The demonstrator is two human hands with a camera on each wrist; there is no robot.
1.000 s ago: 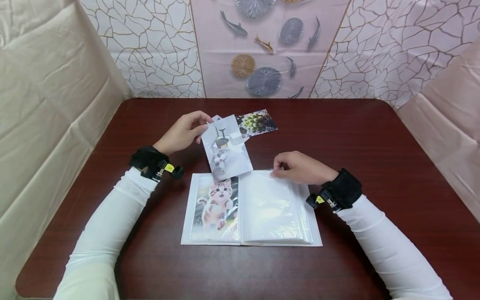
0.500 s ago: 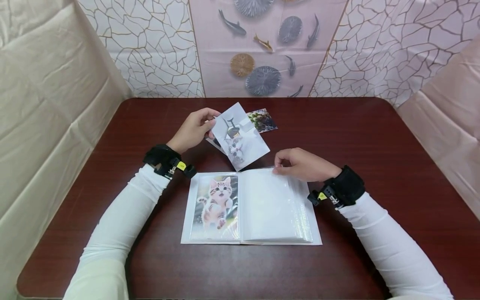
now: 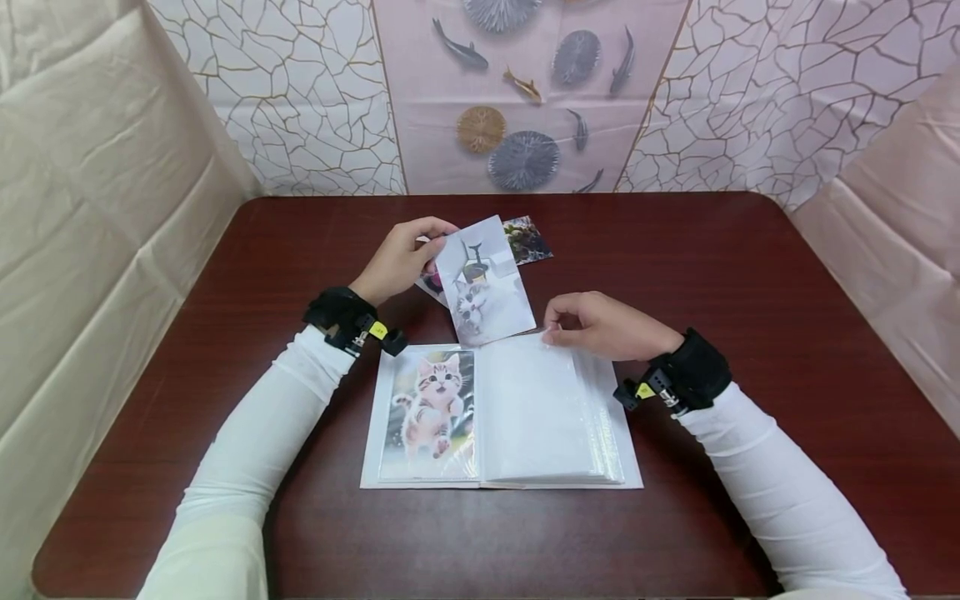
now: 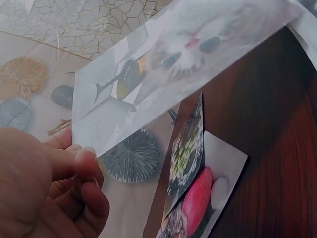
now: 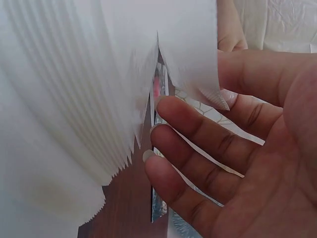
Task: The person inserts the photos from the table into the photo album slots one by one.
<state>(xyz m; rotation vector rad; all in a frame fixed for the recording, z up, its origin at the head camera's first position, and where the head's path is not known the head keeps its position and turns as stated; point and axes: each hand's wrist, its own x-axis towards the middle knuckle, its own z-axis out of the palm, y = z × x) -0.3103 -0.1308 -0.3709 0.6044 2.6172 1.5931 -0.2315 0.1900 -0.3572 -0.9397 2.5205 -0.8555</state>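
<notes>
My left hand point(image 3: 401, 260) pinches a pale photo point(image 3: 487, 287) of a white kitten by its upper left corner. The photo's lower edge hangs right at the top of an open photo album point(image 3: 372, 450). In the left wrist view thumb and fingers of the left hand point(image 4: 54, 183) grip the photo's corner. My right hand point(image 3: 611, 327) pinches the top edge of a clear sleeve page point(image 3: 528, 408) on the album's right side. Up close, in the right wrist view, the page's corner point(image 5: 210, 91) bends between thumb and index finger, the other fingers loosely curved.
The album's left page holds a striped kitten photo point(image 3: 431, 408). Behind the held photo lie a succulent photo point(image 3: 528, 240) and a photo with a pink shape point(image 4: 225, 153), both partly covered. Cloth drapes point(image 3: 292, 100) stand around the dark wooden table point(image 3: 712, 267).
My left hand has moved right with the kitten photo, uncovering the album's left page; the photo tilted and then swung back more upright. The right hand keeps its pinch on the page.
</notes>
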